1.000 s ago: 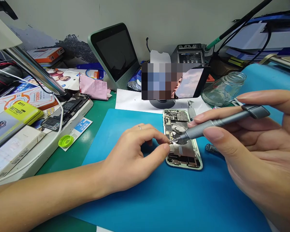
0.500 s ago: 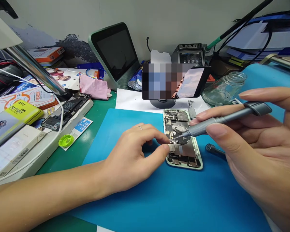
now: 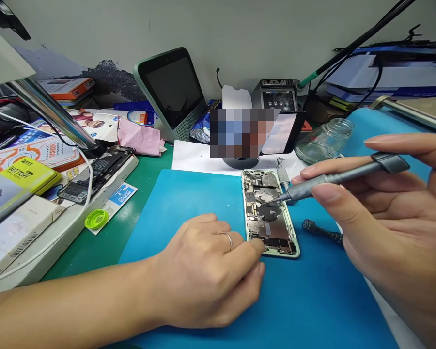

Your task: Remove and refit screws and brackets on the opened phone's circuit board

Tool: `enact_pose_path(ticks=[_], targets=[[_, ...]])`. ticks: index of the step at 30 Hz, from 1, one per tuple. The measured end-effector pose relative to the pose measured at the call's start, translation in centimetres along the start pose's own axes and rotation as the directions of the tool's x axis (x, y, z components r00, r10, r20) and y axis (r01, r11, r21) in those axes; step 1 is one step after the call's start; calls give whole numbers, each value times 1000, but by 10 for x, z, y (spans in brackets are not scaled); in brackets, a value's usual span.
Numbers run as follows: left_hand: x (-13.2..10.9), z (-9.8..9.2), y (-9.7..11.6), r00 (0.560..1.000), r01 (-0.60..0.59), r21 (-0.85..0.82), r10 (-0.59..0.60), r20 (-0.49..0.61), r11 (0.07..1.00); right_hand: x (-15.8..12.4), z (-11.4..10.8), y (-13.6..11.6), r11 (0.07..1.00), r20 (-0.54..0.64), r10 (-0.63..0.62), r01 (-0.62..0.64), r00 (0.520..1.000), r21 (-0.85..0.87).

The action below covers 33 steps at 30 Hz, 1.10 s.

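Note:
An opened phone (image 3: 272,220) lies on the blue mat (image 3: 203,198), its circuit board, round coil and metal parts exposed. My left hand (image 3: 212,271) is at the phone's lower left corner, its fingers curled in and the fingertips over the bottom edge. Anything inside those fingers is hidden. In my right hand (image 3: 378,218) is a grey precision screwdriver (image 3: 334,179) with a knurled grip, held like a pen. Its thin tip points left, over the middle of the phone; I cannot tell whether it touches.
Behind the phone lies another knurled tool (image 3: 282,173), and to its right a black rod-shaped tool (image 3: 321,231). A phone on a stand (image 3: 281,133), a glass jar (image 3: 325,140) and a tablet-like screen (image 3: 172,87) stand farther back. Boxes (image 3: 25,232) and a green cap (image 3: 96,219) are at left.
My left hand has drawn back toward me from the phone's left edge, and its fingers are more curled. The screwdriver stays over the phone. The camera view has shifted slightly.

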<state>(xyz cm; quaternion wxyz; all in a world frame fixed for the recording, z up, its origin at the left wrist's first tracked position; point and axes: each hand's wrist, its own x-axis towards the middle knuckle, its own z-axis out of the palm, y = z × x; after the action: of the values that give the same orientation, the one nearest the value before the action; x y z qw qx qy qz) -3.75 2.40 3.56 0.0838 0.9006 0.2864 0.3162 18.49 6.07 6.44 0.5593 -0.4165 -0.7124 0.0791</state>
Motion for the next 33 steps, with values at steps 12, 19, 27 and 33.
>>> enact_pose_path(ticks=[12, 19, 27, 33], targets=[[4, 3, -9, 919, 382, -106, -365, 146, 918, -7, -6, -8, 990, 226, -89, 61, 970, 128], [5, 2, -9, 911, 375, -68, -354, 212, 925, -21, -6, 7, 990, 377, 14, -66, 926, 125], [3, 3, -10, 915, 355, -37, -339, 218, 934, -22, -4, 8, 988, 394, 39, -94, 918, 120], [4, 2, -9, 919, 342, -39, -326, 222, 939, -20, -1, 9, 988, 369, -40, -18, 928, 153]])
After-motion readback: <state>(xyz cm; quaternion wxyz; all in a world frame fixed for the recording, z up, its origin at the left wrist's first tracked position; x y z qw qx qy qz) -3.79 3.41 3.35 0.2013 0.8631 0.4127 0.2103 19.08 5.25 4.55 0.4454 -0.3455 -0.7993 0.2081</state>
